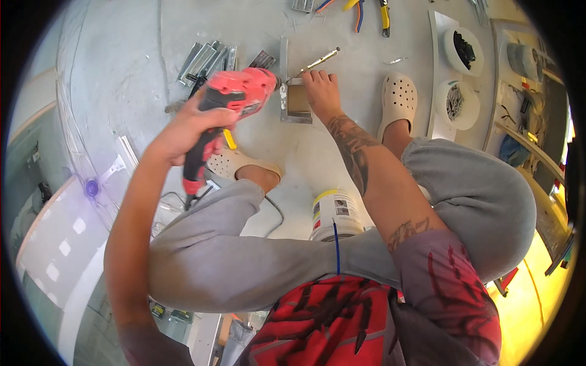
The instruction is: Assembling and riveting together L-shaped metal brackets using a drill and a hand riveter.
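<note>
**Two hands on a drill-and-bracket job, floor level**

Two hands busy, person seated over a grey concrete floor (122, 73). Left hand (183, 125) is wrapped round the grip of a red power drill (235, 97), fingers curled tight on the handle. Can't tell whether the trigger is pressed. Drill nose points right, its tip at the left edge of a small metal channel piece (296, 100) standing on the floor.

Right hand (320, 91) sits on the top right of that channel piece, fingers spread slightly and pressed down on it, fingertips close to a long brass-coloured bit or rod (317, 61) lying just beyond. It pins the piece, not pinching anything.

Step in hand, as I read it: driving or drilling through the side wall of the channel while the other hand braces it. Bit contact itself is hidden by the drill chuck.

Next move likely needs the drill kept square to the wall and steady downward pressure from the bracing hand, fingers kept clear of the bit line.

Around: bundle of metal profile offcuts (207, 58) just behind the drill, pliers (357, 12) further back, two white bowls of fasteners (461, 79) to the right, white tub (336, 213) between the knees.
</note>
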A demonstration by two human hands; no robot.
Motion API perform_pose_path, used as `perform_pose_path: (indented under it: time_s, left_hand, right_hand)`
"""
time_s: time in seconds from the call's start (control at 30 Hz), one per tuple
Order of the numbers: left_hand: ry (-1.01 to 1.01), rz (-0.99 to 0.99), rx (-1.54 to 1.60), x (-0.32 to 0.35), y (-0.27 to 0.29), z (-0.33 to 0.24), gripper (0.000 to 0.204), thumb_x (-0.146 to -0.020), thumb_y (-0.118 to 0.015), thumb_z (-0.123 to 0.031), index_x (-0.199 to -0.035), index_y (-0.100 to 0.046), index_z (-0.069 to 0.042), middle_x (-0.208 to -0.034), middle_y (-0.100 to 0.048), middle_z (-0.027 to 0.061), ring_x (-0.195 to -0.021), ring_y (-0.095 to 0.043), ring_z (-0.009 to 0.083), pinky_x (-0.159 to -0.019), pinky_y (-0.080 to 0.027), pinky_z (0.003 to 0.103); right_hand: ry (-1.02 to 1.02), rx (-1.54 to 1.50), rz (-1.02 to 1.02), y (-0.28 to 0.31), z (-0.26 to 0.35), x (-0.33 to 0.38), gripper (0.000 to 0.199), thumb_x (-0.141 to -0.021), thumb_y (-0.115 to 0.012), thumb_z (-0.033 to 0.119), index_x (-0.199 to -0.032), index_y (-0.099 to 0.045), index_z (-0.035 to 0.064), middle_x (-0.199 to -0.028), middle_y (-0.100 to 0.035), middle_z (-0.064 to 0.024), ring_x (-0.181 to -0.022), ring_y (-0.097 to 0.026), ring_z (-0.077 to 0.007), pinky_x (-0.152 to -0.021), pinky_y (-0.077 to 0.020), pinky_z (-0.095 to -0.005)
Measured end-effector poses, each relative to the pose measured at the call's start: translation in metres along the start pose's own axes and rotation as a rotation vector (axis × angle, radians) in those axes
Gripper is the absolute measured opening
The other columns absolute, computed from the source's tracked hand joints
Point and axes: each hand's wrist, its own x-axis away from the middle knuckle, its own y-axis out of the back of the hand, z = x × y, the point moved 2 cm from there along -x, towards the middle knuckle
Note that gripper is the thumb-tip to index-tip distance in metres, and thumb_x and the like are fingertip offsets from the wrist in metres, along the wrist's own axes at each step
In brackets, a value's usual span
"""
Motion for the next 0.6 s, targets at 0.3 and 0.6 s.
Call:
perform_pose_path:
  time_s: [0.3,0.6]
  left_hand:
    - [-0.346,-0.027,0.266,0.159,0.121,0.099,0.084,-0.073,-0.074,-0.042,-0.135,-0.042,0.005,-0.114,-0.057,0.0194,-0.062,-0.056,0.0143,-0.054,-0.046,0.027]
    - [-0.383,-1.057,0.131,0.249,-0.011,0.339,0.067,-0.079,-0.073,-0.020,-0.138,-0.047,-0.004,-0.104,-0.063,0.0115,-0.080,-0.064,0.0228,-0.069,-0.051,0.036]
  right_hand:
    - [0.218,-0.099,0.204,0.012,-0.024,-0.011,0.023,-0.084,-0.065,0.015,-0.106,-0.060,0.0116,-0.102,-0.064,-0.0034,-0.103,-0.059,-0.0203,-0.087,-0.0415,-0.0415]
    - [0.191,-0.027,0.169,0.029,-0.025,0.001,0.038,-0.083,-0.065,0.012,-0.120,-0.055,0.0064,-0.113,-0.057,-0.0140,-0.114,-0.052,-0.0330,-0.101,-0.0386,-0.0458]
